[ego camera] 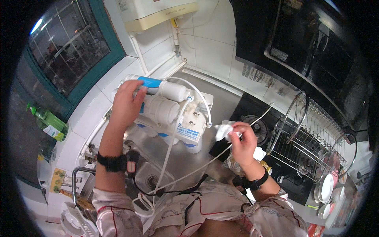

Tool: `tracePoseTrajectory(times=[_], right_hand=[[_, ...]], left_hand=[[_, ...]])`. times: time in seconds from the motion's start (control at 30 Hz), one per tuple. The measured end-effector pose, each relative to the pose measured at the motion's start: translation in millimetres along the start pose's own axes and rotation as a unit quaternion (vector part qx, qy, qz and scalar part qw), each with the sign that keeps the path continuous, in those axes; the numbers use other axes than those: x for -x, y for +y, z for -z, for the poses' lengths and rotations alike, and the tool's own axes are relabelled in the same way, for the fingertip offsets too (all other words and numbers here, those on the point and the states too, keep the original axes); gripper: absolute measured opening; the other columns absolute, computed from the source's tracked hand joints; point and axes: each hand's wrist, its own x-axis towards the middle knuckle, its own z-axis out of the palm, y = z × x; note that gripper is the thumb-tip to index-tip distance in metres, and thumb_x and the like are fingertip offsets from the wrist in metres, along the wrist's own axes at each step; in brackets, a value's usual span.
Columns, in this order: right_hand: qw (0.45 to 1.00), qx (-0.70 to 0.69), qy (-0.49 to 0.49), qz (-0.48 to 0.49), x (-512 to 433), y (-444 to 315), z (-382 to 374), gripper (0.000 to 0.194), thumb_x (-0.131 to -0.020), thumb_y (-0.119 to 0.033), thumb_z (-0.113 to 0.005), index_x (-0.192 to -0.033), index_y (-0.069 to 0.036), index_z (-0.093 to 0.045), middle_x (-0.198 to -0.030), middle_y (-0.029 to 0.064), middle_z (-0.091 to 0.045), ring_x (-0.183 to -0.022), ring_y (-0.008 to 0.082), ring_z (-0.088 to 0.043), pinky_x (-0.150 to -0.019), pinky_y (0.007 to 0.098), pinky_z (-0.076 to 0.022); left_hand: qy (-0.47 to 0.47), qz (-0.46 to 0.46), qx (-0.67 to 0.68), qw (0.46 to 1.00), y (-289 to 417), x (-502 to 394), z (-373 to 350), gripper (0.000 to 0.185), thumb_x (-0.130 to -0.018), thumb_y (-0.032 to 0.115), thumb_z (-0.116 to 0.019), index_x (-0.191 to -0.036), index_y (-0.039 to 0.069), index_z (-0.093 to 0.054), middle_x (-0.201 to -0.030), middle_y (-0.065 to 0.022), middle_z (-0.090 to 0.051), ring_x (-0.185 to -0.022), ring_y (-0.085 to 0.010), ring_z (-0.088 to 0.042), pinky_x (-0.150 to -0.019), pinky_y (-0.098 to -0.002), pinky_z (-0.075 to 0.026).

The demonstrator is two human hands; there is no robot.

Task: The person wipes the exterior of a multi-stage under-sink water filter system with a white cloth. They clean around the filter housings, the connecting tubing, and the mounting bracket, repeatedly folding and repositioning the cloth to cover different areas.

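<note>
A multi-stage water purifier with white cartridges (165,111) and a cream bracket (194,118) rests on the metal counter. My left hand (127,100) is on its left end, fingers over the upper cartridge and its blue label (150,83), thumb towards the lower cartridge; the fingertips are partly hidden. To the right of the bracket, apart from it, my right hand (244,142) pinches a crumpled white tissue (224,131). White tubing (168,154) runs from the purifier down to a coil near my body. Each wrist carries a black strap.
A steel sink (152,179) with a faucet (75,180) lies at lower left. Green detergent (49,124) stands by the window. On the right are a black gas hob (284,174), a wire dish rack (305,142) and stacked bowls (324,188). A black range hood (296,38) hangs above.
</note>
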Motion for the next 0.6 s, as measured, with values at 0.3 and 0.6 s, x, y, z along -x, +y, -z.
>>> tracePoseTrajectory(times=[0.3,0.6], right_hand=[[0.969,0.154,-0.108,0.161,0.0,-37.4,-56.4,0.028,-0.077,-0.006,-0.068,-0.104,-0.001,-0.062,-0.110,0.0176,-0.057,-0.092,0.0325,-0.059,-0.078,0.0387,-0.0493],[0.919,0.082,-0.319,0.216,-11.4,-31.5,-51.6,0.027,-0.072,-0.003,-0.058,-0.098,0.001,-0.061,-0.101,0.0152,-0.062,-0.097,0.0322,-0.061,-0.090,0.0409,-0.0496]], left_hand=[[-0.064,0.056,-0.069,0.994,-14.5,-22.3,-37.4,0.045,-0.092,0.044,-0.050,-0.117,0.009,-0.062,-0.121,-0.0183,-0.057,-0.108,-0.0356,-0.056,-0.093,-0.0435,-0.043],[-0.073,0.056,-0.073,0.993,-7.1,-19.9,-32.6,0.043,-0.090,0.044,-0.053,-0.114,0.011,-0.064,-0.120,-0.0195,-0.057,-0.106,-0.0352,-0.058,-0.092,-0.0430,-0.045]])
